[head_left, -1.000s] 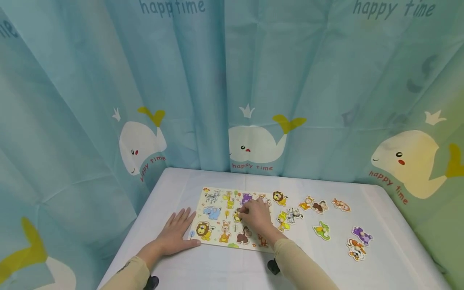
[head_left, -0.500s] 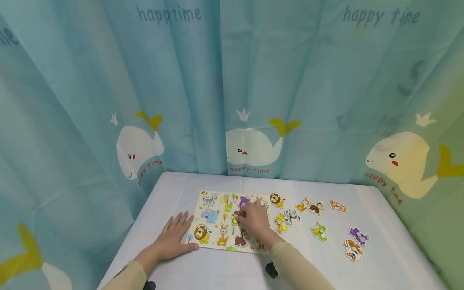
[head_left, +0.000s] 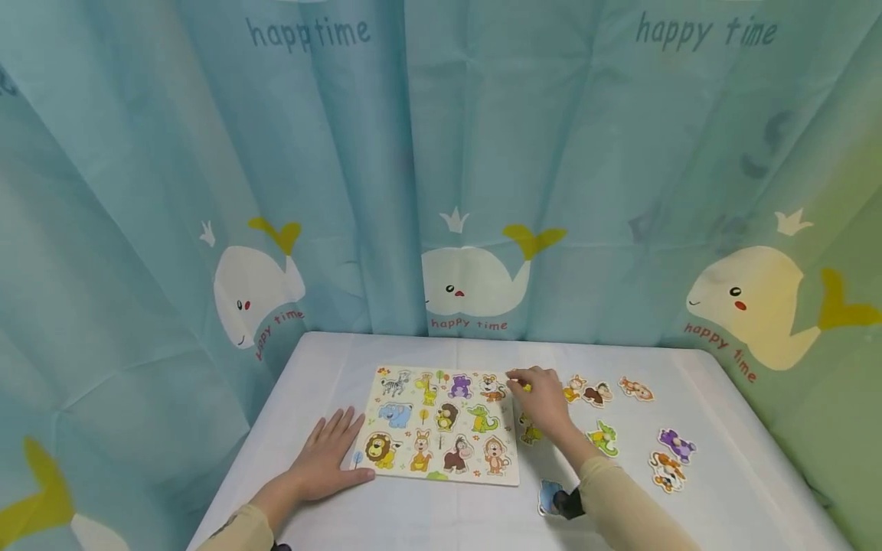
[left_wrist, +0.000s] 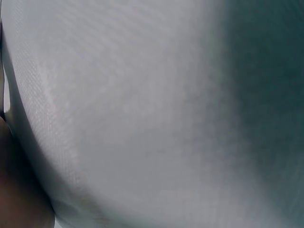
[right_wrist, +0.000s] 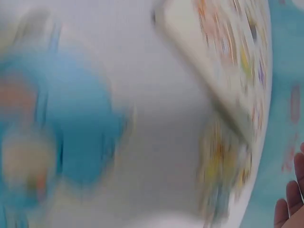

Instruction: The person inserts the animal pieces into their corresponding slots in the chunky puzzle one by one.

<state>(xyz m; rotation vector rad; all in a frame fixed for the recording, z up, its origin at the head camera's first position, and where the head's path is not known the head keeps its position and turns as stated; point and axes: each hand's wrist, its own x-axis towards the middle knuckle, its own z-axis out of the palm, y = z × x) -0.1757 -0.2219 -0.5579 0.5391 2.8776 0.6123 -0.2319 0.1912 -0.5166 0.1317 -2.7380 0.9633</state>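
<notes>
A puzzle board [head_left: 511,478] printed with several cartoon animals lies on the white table. My left hand [head_left: 329,459] rests with fingers spread at the board's left edge, thumb by its lower left corner. Within the board, the hedgehog picture [head_left: 446,417] is in the middle row. Over the board's upper right corner hovers my right hand [head_left: 547,402], fingertips over a lion piece [head_left: 527,386] that it partly covers. Below the hand shows a yellow giraffe piece [head_left: 529,431]. The right wrist view is blurred; loosely bent fingers [right_wrist: 294,194] appear at its edge.
A blue piece [head_left: 549,497] lies near the right wrist's black strap [head_left: 569,504]. Farther right are a kangaroo [head_left: 574,388], gorilla [head_left: 597,394], monkey [head_left: 635,389], crocodile [head_left: 603,438], hippo [head_left: 677,445] and tiger piece [head_left: 667,471]. A whale-print curtain [head_left: 365,191] hangs behind.
My right hand has left the hedgehog on the board and moved right to the lion piece, uncovering the board's right side and the blue piece. The left hand stays put.
</notes>
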